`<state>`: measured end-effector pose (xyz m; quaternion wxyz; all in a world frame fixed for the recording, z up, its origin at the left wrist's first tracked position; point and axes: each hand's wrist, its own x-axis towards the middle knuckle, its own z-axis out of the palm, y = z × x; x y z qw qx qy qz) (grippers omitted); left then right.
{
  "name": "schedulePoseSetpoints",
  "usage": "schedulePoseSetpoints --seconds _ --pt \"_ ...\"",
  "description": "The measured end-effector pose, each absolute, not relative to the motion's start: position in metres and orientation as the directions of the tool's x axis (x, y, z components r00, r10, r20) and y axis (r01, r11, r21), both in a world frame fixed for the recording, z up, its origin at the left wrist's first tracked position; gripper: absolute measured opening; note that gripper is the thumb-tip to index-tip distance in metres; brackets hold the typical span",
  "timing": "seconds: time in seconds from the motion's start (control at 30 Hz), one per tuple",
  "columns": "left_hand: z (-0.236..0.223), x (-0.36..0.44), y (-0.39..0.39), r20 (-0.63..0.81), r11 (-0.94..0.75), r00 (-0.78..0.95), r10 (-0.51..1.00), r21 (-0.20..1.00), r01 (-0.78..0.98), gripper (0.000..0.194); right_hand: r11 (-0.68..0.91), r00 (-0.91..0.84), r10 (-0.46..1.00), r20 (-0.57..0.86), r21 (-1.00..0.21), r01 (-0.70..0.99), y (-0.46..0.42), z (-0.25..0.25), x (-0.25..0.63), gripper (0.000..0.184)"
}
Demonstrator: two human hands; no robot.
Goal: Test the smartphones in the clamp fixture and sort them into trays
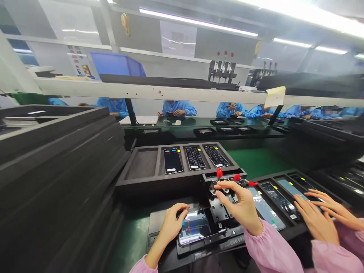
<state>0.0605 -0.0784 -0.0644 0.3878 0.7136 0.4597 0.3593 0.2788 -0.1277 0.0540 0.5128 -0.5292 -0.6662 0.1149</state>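
Note:
A smartphone (196, 226) with a lit, reflective screen lies in a black test fixture (184, 249). My left hand (172, 223) grips the phone's left end, thumb over the screen's edge. At the phone's other end stands a metal toggle clamp block (218, 208) with red-tipped levers. One red knob (219, 173) points up; two others lean to the right. My right hand (240, 204) is at the upright lever, thumb and forefinger pinched close around its lower part. The exact contact there is partly hidden by the fingers.
Behind the fixture, a dark foam tray (142, 167) holds three phones. Another phone tray (273, 182) sits at right, with a co-worker's hands (315, 218) over it. Stacked black trays (57, 182) rise at left. A white shelf beam (170, 89) crosses overhead.

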Motion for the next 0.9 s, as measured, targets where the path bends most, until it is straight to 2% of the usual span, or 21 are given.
schedulePoseSetpoints --seconds 0.1,0.17,0.23,0.33,0.43,0.53,0.63,0.67,0.73,0.8,0.9 --pt "-0.064 0.058 -0.08 0.162 -0.285 0.347 0.924 0.897 0.34 0.017 0.425 0.159 0.756 0.635 -0.661 0.618 -0.125 0.055 0.282 0.013" --pt "-0.064 0.053 -0.082 0.164 -0.292 0.382 0.909 0.906 0.306 0.013 0.433 0.177 0.689 0.703 -0.595 0.677 -0.118 0.059 0.282 0.018" --pt "-0.063 0.048 -0.083 0.164 -0.302 0.438 0.884 0.915 0.267 0.009 0.423 0.131 0.667 0.734 -0.518 0.744 -0.11 0.065 0.28 0.031" --pt "-0.064 0.04 -0.082 0.16 -0.309 0.531 0.832 0.929 0.203 0.007 0.411 -0.015 0.736 0.677 -0.428 0.805 -0.104 0.07 0.281 0.051" --pt "-0.067 0.033 -0.078 0.156 -0.295 0.568 0.808 0.942 0.161 0.01 0.471 -0.059 0.681 0.73 -0.376 0.798 -0.117 0.057 0.287 0.05" --pt "-0.069 0.029 -0.075 0.143 -0.27 0.547 0.825 0.95 0.158 0.01 0.509 -0.114 0.566 0.817 -0.237 0.827 -0.142 0.024 0.289 0.052" --pt "-0.069 0.031 -0.075 0.137 -0.263 0.529 0.838 0.95 0.17 0.006 0.409 -0.241 0.677 0.695 -0.083 0.909 -0.159 -0.01 0.284 0.066" --pt "-0.069 0.032 -0.076 0.138 -0.27 0.53 0.836 0.946 0.179 0.013 0.377 -0.261 0.727 0.635 -0.053 0.925 -0.16 -0.017 0.281 0.071" --pt "-0.069 0.033 -0.077 0.142 -0.291 0.535 0.833 0.935 0.204 0.03 0.353 -0.275 0.792 0.546 -0.042 0.935 -0.16 -0.026 0.278 0.073" --pt "-0.07 0.032 -0.076 0.139 -0.292 0.54 0.83 0.933 0.21 0.041 0.369 -0.253 0.801 0.543 -0.113 0.923 -0.16 -0.027 0.28 0.068" --pt "-0.068 0.026 -0.072 0.114 -0.224 0.537 0.836 0.964 0.144 0.043 0.449 -0.117 0.686 0.718 -0.292 0.844 -0.164 -0.026 0.289 0.051"
